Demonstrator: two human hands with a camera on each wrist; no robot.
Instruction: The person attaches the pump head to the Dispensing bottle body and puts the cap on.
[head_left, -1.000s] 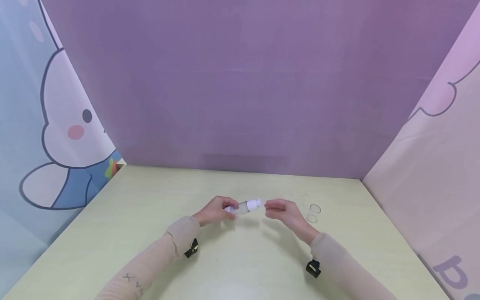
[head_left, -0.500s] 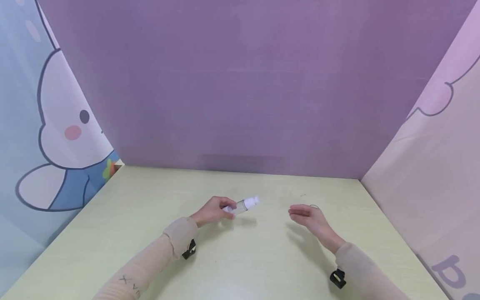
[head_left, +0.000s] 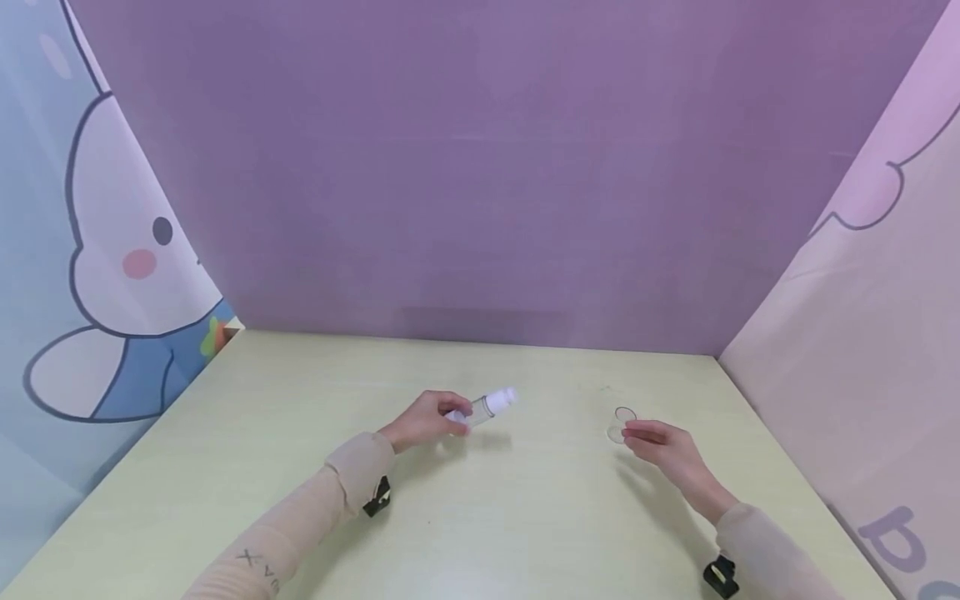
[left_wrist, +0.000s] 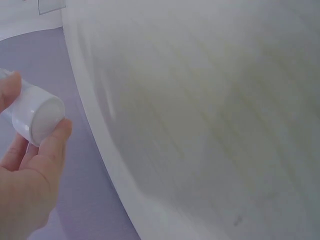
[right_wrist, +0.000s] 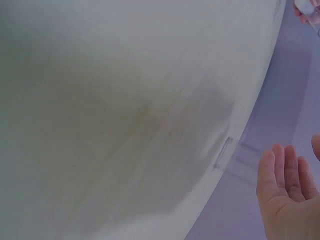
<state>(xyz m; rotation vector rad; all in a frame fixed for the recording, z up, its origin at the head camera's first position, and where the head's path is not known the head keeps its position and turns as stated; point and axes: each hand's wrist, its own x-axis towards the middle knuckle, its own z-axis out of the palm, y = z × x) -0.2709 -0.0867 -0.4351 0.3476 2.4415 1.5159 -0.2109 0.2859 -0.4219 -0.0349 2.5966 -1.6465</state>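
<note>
My left hand (head_left: 426, 418) grips a small pump bottle (head_left: 480, 411) by its white base, thumb on one side and fingers on the other. It is held tilted above the table, its white top (head_left: 500, 400) pointing right and slightly up. The left wrist view shows the round white base (left_wrist: 44, 117) between thumb and fingers. On the right stands a clear, open-ended cylinder, like a bottle cap (head_left: 614, 432), with a dark-looking rim. My right hand (head_left: 672, 457) is beside it, fingertips overlapping its side in the head view. In the right wrist view those fingers (right_wrist: 280, 172) are extended and hold nothing.
The pale wood-toned table (head_left: 480, 517) runs back to a purple wall panel (head_left: 480, 183). Printed side panels stand left and right, the left one with a cartoon character (head_left: 142, 217). A dark wrist device (head_left: 722, 575) hangs under the right sleeve.
My right hand has moved away from the bottle, rightward to the clear cylinder. My left hand keeps its grip, and the bottle's white top has tilted up slightly.
</note>
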